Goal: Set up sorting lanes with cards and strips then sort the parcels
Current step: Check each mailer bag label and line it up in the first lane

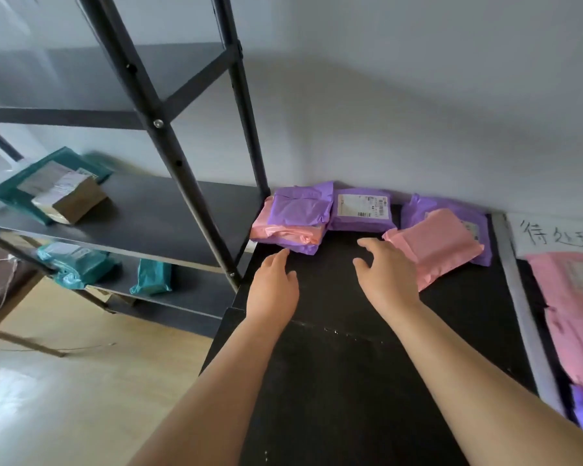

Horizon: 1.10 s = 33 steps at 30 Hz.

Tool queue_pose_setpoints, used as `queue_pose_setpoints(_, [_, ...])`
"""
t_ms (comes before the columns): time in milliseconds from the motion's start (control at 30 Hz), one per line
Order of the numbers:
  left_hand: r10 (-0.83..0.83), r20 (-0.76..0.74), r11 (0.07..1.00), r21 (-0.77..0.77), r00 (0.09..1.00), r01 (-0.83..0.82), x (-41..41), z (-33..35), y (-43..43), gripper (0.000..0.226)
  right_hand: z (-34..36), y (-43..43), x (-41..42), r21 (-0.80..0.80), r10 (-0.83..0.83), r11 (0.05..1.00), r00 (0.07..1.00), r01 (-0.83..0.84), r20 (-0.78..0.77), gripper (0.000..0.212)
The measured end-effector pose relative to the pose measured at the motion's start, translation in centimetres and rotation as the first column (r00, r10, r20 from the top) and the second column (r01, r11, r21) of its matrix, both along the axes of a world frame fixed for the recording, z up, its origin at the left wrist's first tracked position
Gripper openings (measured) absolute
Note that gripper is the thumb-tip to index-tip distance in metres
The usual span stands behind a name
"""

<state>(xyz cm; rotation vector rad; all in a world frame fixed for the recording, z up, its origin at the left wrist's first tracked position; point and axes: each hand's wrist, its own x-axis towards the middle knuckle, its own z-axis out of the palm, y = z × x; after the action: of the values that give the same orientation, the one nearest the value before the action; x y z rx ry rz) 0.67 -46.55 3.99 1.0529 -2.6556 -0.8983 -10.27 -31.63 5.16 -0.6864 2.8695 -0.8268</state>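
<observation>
The white card (556,235) at the right edge is cut off, so its handwritten characters read only in part. Below it a pink parcel (576,297) is blurred and runs out of view, with a grey strip (525,314) along its left side. The teal parcels (78,264) on the black rack (169,210) are too soft to read.

Both bare forearms reach forward over the black table (334,381). The left hand (273,284) has relaxed, slightly spread fingers and holds nothing, its fingertips close to the purple-and-pink stack (297,216). The right hand (384,274) is likewise loose and empty, just beside the pink mailer (435,247). Whether either palm touches the table cannot be told. A labelled purple parcel (362,210) lies against the wall between the two piles.
</observation>
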Motion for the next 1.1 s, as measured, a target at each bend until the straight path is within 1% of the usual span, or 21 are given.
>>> queue_pose_setpoints(67, [-0.042, 0.017, 0.999, -0.011, 0.999, 0.042, -2.1, -0.7, -3.0, 0.05, -0.9, -2.8, -1.6, 0.063, 0.002, 0.998, 1.0, -0.001, -0.024, 0.041])
queue_pose_setpoints(233, [-0.15, 0.091, 0.987, -0.04, 0.984, 0.155, -7.4, -2.7, -9.0, 0.051, -3.5, -8.8, -5.3, 0.135, -0.002, 0.991, 0.999, 0.009, -0.05, 0.039])
queue_pose_setpoints(333, [-0.175, 0.218, 0.98, -0.051, 0.96, 0.19, -10.1, -4.1, -11.6, 0.059, -5.0, -11.5, -7.3, 0.207, -0.004, 0.978, 1.0, 0.01, -0.027, 0.04])
queue_pose_setpoints(400, [-0.201, 0.308, 0.967, -0.089, 0.93, 0.238, -11.5, -4.9, -12.7, 0.061, -5.7, -13.0, -8.6, 0.254, -0.018, 0.967, 1.0, 0.013, 0.019, 0.044])
queue_pose_setpoints(433, [-0.219, 0.33, 0.959, -0.102, 0.918, 0.265, -12.0, -5.3, -13.2, 0.06, -5.9, -13.6, -9.1, 0.283, -0.022, 0.959, 0.999, 0.008, 0.047, 0.047])
queue_pose_setpoints(500, [-0.214, 0.306, 0.967, -0.069, 0.928, 0.246, -12.5, -5.9, -13.9, 0.062, -6.3, -14.6, -9.8, 0.327, -0.02, 0.945, 0.996, -0.009, 0.086, 0.05])
queue_pose_setpoints(567, [-0.208, 0.271, 0.969, -0.076, 0.94, 0.236, -12.7, -6.2, -14.4, 0.061, -6.5, -15.3, -10.2, 0.347, -0.02, 0.938, 0.995, -0.015, 0.097, 0.047])
queue_pose_setpoints(667, [-0.195, 0.212, 0.964, -0.137, 0.958, 0.227, -12.8, -6.2, -14.9, 0.054, -6.6, -15.6, -10.2, 0.341, -0.031, 0.94, 0.998, 0.007, 0.064, 0.039])
queue_pose_setpoints(733, [-0.183, 0.162, 0.967, -0.147, 0.97, 0.207, -12.7, -5.9, -14.9, 0.044, -6.5, -15.5, -10.0, 0.317, -0.034, 0.948, 0.999, 0.026, 0.02, 0.032])
queue_pose_setpoints(833, [-0.167, 0.106, 0.97, -0.16, 0.98, 0.183, -12.5, -4.7, -14.6, 0.028, -5.8, -15.3, -9.8, 0.256, -0.041, 0.965, 0.998, 0.051, -0.045, 0.022])
queue_pose_setpoints(967, [-0.136, 0.021, 0.974, -0.178, 0.99, 0.138, -11.0, -2.3, -13.3, 0.025, -3.8, -14.2, -9.0, 0.134, -0.057, 0.988, 0.992, 0.071, -0.109, 0.016])
queue_pose_setpoints(1100, [-0.085, -0.148, 0.977, -0.205, 0.985, 0.054, -8.2, 1.5, -10.7, 0.023, -0.1, -11.2, -7.1, -0.029, -0.08, 0.997, 0.981, 0.076, -0.179, 0.015])
